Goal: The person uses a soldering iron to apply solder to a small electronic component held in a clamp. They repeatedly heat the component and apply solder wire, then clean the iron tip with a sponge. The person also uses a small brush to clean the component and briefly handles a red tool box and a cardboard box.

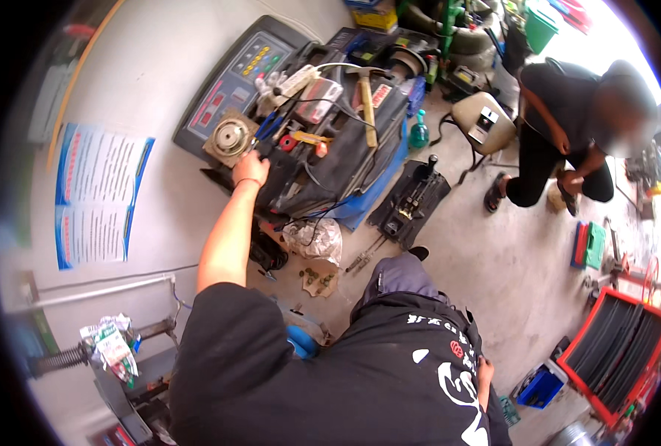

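My left arm stretches up to a cluttered machine top, and my left hand (pixel 250 169) is curled there with its fingers closed. Whatever lies in those fingers, if anything, is hidden. Just beyond the hand sits a square metal part with a round centre (pixel 231 136). Blue-handled pliers (pixel 269 125) lie close by, with a red roll (pixel 286 142) and a yellow-handled tool (pixel 312 138) to the right. A hammer (pixel 367 111) rests farther right. Down at my right side, my right hand (pixel 485 380) shows partly beside my dark shirt; its fingers are not clear.
A control panel (pixel 235 82) stands behind the clutter. On the floor lie a gear shifter assembly (pixel 410 202) and a crumpled plastic bag (pixel 315 239). Another person (pixel 568 134) bends near a chair (pixel 485 123) at right. A red tool cart (pixel 616 353) stands lower right.
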A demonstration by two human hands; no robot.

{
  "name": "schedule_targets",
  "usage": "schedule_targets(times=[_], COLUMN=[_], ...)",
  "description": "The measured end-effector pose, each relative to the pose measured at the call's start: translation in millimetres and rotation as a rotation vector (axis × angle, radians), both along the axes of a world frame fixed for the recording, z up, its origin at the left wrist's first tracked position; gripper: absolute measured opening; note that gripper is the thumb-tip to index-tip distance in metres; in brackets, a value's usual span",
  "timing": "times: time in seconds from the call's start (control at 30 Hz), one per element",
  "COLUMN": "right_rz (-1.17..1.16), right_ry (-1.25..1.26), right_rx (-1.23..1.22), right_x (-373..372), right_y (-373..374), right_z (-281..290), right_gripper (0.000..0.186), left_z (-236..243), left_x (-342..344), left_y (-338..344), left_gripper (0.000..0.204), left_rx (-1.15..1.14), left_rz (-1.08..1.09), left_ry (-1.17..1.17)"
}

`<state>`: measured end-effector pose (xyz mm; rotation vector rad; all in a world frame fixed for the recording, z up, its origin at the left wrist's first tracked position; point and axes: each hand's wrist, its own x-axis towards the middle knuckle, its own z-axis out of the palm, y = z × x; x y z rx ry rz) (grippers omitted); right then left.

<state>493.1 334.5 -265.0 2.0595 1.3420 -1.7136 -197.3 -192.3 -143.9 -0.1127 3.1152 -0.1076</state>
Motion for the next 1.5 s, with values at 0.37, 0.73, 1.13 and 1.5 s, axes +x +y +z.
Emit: schedule_targets(times=[0.37,0.73,1.13,1.5], right_rz=[0.022,-0.492,-0.755,-0.873], right_ry=[-0.006,0.193,0.452,0.447], right_rx=[0.13,0.278,0.586,0.715], right_x=[-38.1,69.9,187.1,313.0], right_y=[51.2,69.2,294.0,491.4], right_z=[28.9,45.9,98.9,132.1], right_gripper=[0.03,0.031,0.02,0.018], left_z=[-43.3,10.8,55.4,36.5], left_x=[165.0,384.9,593.5,715.8], left_y=[263.4,567.9,808.5,1077.4], left_gripper=[0.041,0.041,0.043,0.043], left_rx=[0.616,0.691,0.419,0.667], left_rz=[-0.965,-1.617,-1.844,-1.86], left_ry=[-0.199,-0.763,-0.95,-1.059])
